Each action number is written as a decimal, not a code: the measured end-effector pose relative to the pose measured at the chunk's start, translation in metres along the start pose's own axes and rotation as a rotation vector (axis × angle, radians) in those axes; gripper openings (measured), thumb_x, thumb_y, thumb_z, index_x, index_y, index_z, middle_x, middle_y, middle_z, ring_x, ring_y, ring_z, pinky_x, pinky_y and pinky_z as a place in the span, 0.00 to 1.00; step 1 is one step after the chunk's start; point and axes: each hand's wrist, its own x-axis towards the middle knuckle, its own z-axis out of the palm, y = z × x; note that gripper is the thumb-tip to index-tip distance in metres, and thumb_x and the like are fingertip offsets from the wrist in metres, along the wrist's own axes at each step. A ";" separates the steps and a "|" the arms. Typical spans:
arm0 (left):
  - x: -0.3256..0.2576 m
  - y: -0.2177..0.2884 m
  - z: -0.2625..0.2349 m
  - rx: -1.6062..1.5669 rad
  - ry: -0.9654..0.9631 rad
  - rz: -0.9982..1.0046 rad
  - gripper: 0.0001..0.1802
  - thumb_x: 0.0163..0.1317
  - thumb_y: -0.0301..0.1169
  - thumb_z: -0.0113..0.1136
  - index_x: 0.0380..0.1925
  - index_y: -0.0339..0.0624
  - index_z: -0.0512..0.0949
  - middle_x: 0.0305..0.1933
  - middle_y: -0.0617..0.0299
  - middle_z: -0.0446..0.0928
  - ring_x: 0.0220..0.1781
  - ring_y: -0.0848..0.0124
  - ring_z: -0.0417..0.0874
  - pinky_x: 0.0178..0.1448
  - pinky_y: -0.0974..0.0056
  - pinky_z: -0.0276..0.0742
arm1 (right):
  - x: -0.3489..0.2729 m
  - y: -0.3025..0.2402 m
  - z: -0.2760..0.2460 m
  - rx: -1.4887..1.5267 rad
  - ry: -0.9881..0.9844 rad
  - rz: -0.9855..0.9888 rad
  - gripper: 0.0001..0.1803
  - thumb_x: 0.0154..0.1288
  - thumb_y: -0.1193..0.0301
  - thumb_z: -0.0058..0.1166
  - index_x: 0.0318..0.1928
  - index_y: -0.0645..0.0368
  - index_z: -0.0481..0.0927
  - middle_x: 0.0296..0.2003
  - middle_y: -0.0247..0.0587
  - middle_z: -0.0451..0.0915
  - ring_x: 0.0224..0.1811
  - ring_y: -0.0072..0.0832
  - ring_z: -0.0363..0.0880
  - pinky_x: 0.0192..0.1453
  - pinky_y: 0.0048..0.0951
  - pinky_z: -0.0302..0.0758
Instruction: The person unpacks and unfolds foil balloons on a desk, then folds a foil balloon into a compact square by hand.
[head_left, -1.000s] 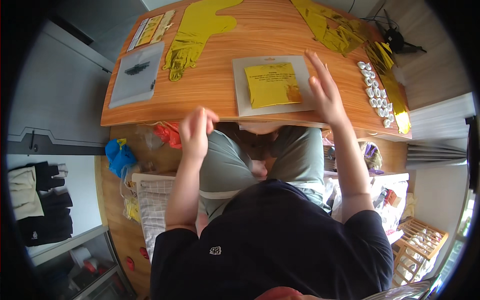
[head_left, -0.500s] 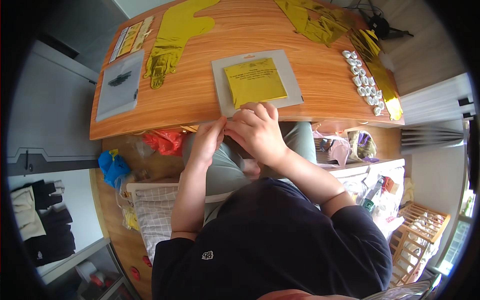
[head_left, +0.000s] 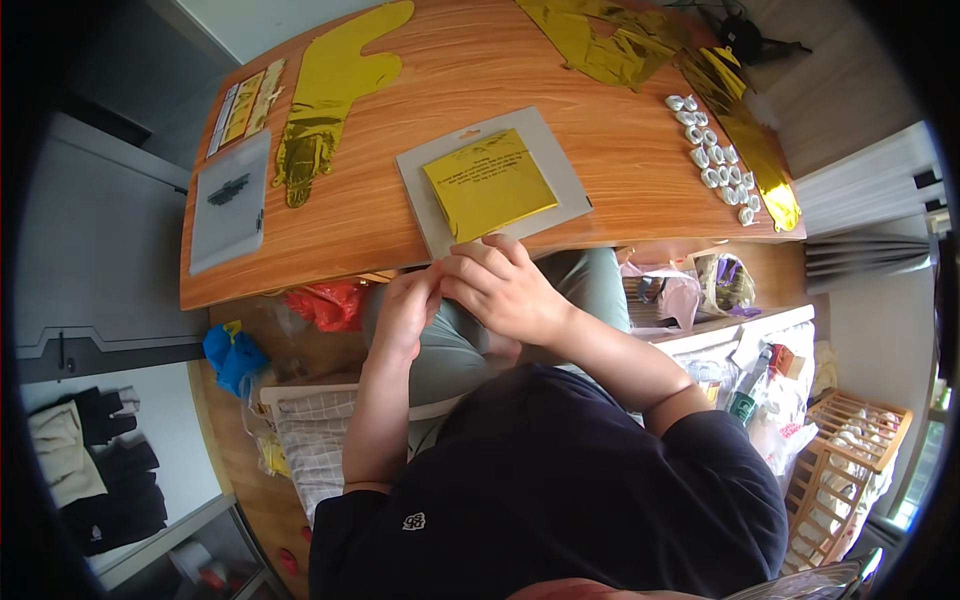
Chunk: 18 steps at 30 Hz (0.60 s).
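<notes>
Just over the near edge of the table, my two hands meet with their fingertips close together. My left hand (head_left: 406, 312) is closed in a pinch, thumb and fingers pressed together. My right hand (head_left: 508, 298) is curled beside it, its fingers bent. Whatever lies between the fingertips is too small or too hidden to make out. Right beyond the hands lies a flat grey-white bag (head_left: 566, 192) with a hang hole, and a folded gold foil sheet (head_left: 490, 188) printed with dark text lies on it.
Flat gold foil balloons lie at the far left (head_left: 335, 75) and far right (head_left: 610, 50) of the wooden table (head_left: 350, 240). Small white rolls (head_left: 715, 155) stand in rows on the right. A clear sleeve with dark pieces (head_left: 230, 205) lies left. Bags (head_left: 330, 305) sit below the table.
The view has shifted slightly, so the table and its things appear lower and turned a little. My hands stay together near the table edge, fingers still curled.
</notes>
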 end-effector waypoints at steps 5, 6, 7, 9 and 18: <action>0.005 0.000 0.003 -0.006 0.097 0.084 0.21 0.79 0.43 0.55 0.29 0.45 0.85 0.17 0.81 0.59 0.19 0.88 0.55 0.25 0.72 0.46 | -0.006 0.005 -0.023 0.188 0.011 0.142 0.11 0.58 0.71 0.64 0.42 0.49 0.82 0.54 0.32 0.80 0.62 0.30 0.74 0.66 0.40 0.66; 0.004 0.002 0.001 0.060 0.063 0.102 0.22 0.78 0.45 0.55 0.34 0.41 0.86 0.17 0.81 0.57 0.19 0.87 0.52 0.25 0.72 0.45 | -0.011 0.010 -0.033 0.297 0.053 0.242 0.10 0.57 0.74 0.64 0.40 0.50 0.81 0.54 0.35 0.80 0.61 0.33 0.75 0.66 0.39 0.66; 0.003 0.002 -0.001 0.128 0.029 0.116 0.24 0.78 0.47 0.54 0.39 0.38 0.88 0.16 0.82 0.55 0.18 0.86 0.50 0.24 0.71 0.43 | -0.017 0.016 -0.046 0.406 0.095 0.344 0.10 0.57 0.77 0.64 0.38 0.50 0.80 0.54 0.39 0.80 0.59 0.35 0.76 0.66 0.39 0.66; 0.002 0.001 -0.002 0.138 0.016 0.099 0.23 0.79 0.44 0.53 0.42 0.36 0.88 0.17 0.82 0.54 0.19 0.86 0.50 0.26 0.71 0.44 | -0.046 0.039 -0.072 0.593 0.225 0.677 0.08 0.66 0.79 0.58 0.44 0.55 0.78 0.57 0.48 0.81 0.59 0.38 0.79 0.67 0.40 0.70; 0.004 -0.009 -0.002 0.293 -0.065 0.225 0.26 0.81 0.43 0.50 0.43 0.30 0.87 0.17 0.80 0.53 0.20 0.86 0.50 0.26 0.72 0.45 | -0.207 0.170 -0.221 1.563 1.575 0.978 0.06 0.79 0.77 0.44 0.44 0.67 0.73 0.34 0.37 0.73 0.37 0.26 0.71 0.45 0.29 0.71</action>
